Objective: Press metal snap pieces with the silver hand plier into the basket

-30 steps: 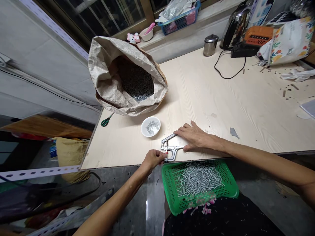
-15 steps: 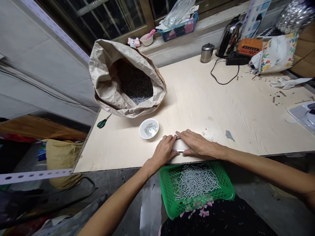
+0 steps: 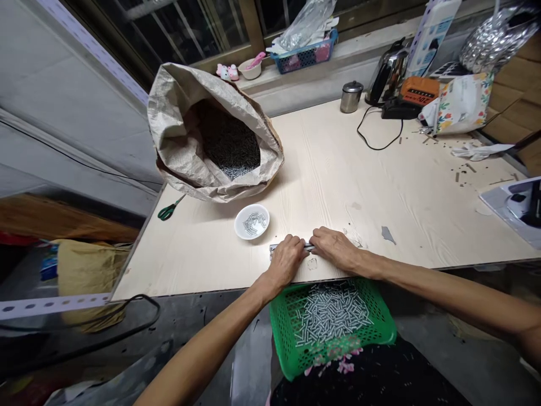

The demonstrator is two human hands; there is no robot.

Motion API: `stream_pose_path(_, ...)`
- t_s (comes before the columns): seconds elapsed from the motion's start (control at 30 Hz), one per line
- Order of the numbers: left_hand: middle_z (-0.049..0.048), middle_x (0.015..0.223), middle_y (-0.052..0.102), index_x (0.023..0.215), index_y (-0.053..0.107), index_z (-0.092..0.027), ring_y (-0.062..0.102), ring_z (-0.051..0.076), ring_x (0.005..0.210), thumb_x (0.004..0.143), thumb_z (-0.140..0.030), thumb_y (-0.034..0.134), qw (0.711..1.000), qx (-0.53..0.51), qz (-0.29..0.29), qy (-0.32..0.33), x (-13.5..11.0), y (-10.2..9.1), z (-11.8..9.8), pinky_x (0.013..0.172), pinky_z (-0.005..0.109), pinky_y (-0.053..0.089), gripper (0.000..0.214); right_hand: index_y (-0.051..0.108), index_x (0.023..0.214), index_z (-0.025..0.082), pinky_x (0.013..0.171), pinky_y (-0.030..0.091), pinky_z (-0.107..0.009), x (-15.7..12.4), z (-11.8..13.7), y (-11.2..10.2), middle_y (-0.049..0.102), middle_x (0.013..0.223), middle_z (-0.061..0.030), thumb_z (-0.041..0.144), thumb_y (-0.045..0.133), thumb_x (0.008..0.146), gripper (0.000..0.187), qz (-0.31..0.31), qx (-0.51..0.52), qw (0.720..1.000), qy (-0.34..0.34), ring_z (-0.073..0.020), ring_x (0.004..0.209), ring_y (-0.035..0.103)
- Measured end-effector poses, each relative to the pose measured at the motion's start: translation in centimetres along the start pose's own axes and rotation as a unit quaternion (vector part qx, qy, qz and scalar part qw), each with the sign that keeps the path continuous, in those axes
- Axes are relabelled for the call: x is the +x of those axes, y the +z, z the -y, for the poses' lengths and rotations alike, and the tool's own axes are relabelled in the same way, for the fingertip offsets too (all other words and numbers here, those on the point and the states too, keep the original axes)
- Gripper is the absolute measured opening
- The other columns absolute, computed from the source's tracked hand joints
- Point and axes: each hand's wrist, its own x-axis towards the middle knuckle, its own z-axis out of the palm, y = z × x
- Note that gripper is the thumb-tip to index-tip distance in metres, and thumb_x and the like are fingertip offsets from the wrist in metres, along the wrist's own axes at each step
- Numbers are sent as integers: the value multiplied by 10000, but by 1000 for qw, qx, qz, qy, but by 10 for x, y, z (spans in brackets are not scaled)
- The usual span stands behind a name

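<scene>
My left hand [image 3: 288, 257] is closed around a narrow silver metal bar [image 3: 309, 247] near the front edge of the table. The bar's left end pokes out beyond that hand. My right hand [image 3: 335, 248] grips its other end, fingers bent over it; most of the bar is hidden under both hands. Just below the table edge, a green plastic basket [image 3: 281, 338] holds many short silvery metal pieces [image 3: 333, 313], like small springs or screws. Up and left of my hands, a white bowl [image 3: 265, 224] contains some similar pieces.
A large open sack [image 3: 169, 121] with dark and shiny small parts stands at the back left of the table [image 3: 329, 163]. Green-handled scissors [image 3: 167, 211] lie near the left edge. A metal canister [image 3: 351, 97], a kettle [image 3: 386, 73] and a cable stand behind.
The silver piece showed a broad flat face between my hands; now it shows as a narrow bar, slightly farther from the table edge. My fingers have curled over it.
</scene>
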Motion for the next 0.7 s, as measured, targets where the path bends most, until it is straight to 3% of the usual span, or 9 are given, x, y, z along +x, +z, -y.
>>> stream_pose_path(0.1,157,1262,539,1148,544,-150,485,276,1196,883,-180,539,996,6,-87,16,-15,11,-9,964,449,456,267,590,1023,151,708,419,-318,-1,-13,-8,586,995,-102,411,688,801,355,-11,20,1000,-19,-238,912,499)
stream_pose_path(0.17,160,1379,453,1162,538,-172,382,292,1312,892,-184,524,990,-6,-130,48,-26,20,-18,1011,475,425,270,594,1037,163,693,408,-314,2,-24,-10,589,975,-101,444,631,841,344,-1,29,999,-37,-229,877,501)
stream_pose_path(0.27,144,1298,523,1048,571,-168,451,271,1254,916,-224,489,985,-39,-154,59,-36,33,-31,1011,483,426,165,618,921,176,688,375,-303,13,-37,-4,600,903,-78,229,504,924,126,-23,8,999,-21,-201,823,496)
stream_pose_path(0.4,85,1041,614,960,582,-168,584,199,970,936,-211,443,986,-71,-150,34,-37,40,-41,953,437,465,147,610,845,164,689,339,-295,31,-42,5,610,879,-63,135,479,916,152,-70,-27,997,2,-195,824,484)
stream_pose_path(0.5,99,1085,591,1003,593,-172,559,205,1009,928,-230,468,979,-99,-172,34,-41,37,-40,871,364,506,158,608,853,172,685,311,-298,37,-40,7,614,872,-53,137,478,921,150,-75,-55,996,-4,-194,823,476)
stream_pose_path(0.57,112,1116,572,1027,603,-174,542,212,1038,925,-250,475,970,-100,-219,-22,-47,30,-33,865,355,502,180,602,848,180,679,294,-300,37,-40,8,611,860,-46,120,457,926,175,-74,-74,994,-8,-192,816,469)
stream_pose_path(0.63,112,1039,577,969,624,-167,539,226,999,917,-283,488,955,-73,-245,-147,-53,18,-21,832,360,495,186,592,837,183,669,284,-298,36,-40,10,605,853,-44,105,441,927,192,-74,-83,994,-8,-190,810,461)
stream_pose_path(0.7,104,943,580,866,635,-159,535,249,964,885,-336,536,939,-43,-201,-276,-56,2,-5,782,358,483,204,582,826,181,653,277,-293,35,-40,12,599,850,-46,100,430,929,201,-75,-85,994,-7,-188,799,452)
